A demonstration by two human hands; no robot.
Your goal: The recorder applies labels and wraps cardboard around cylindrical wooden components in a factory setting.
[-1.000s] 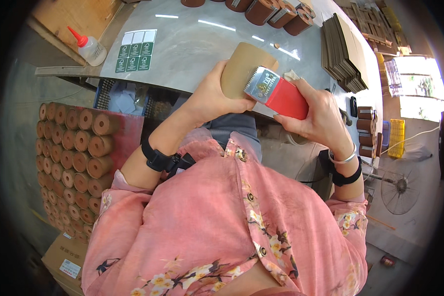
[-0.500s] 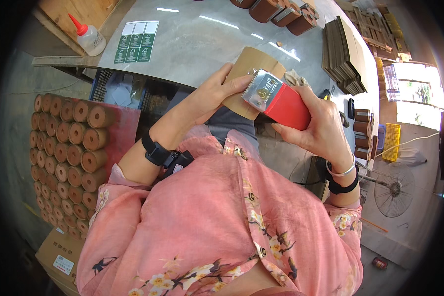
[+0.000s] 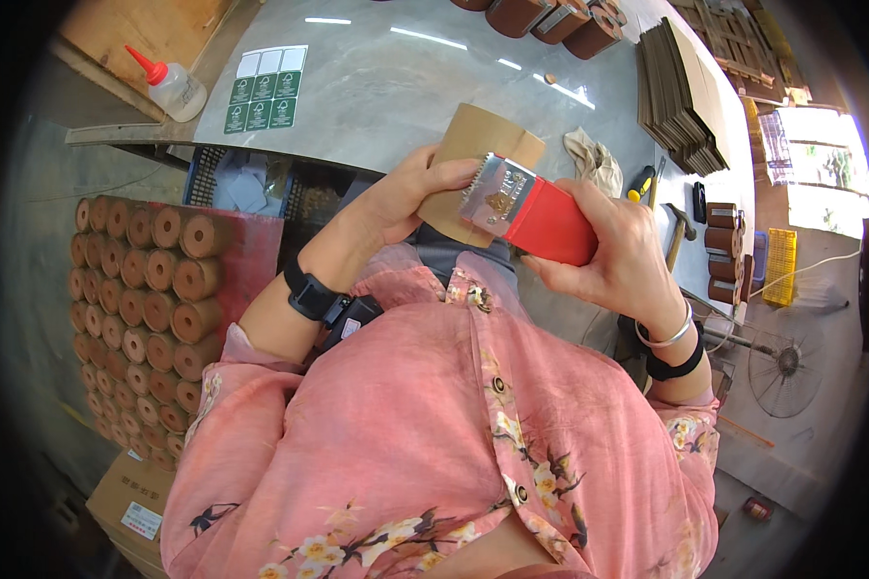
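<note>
My left hand (image 3: 417, 189) is closed around the near left side of a wide roll of brown tape (image 3: 490, 132), holding it over the table's front edge. Gripped in my right hand (image 3: 635, 253) is a red tape cutter (image 3: 553, 224) with a toothed metal blade plate at its left end. That plate overlaps the face of the tape roll, and the teeth lie close to my left thumb. Whether the blade touches the tape cannot be made out. Part of the roll is hidden behind the cutter and my left fingers.
On the grey table (image 3: 357, 96) are a green-and-white label sheet (image 3: 265, 89), glue bottle (image 3: 177, 92), crumpled cloth (image 3: 594, 162), flat cardboard stack (image 3: 681, 96), hammer (image 3: 681, 232) and brown rolls (image 3: 560, 21). Cored rolls (image 3: 145, 309) stand stacked at left; a fan (image 3: 787, 362) stands at right.
Both hands, with the tape roll and cutter, have shifted slightly left and a little lower in the picture. The view has moved a bit too. Both grips stay as they were.
</note>
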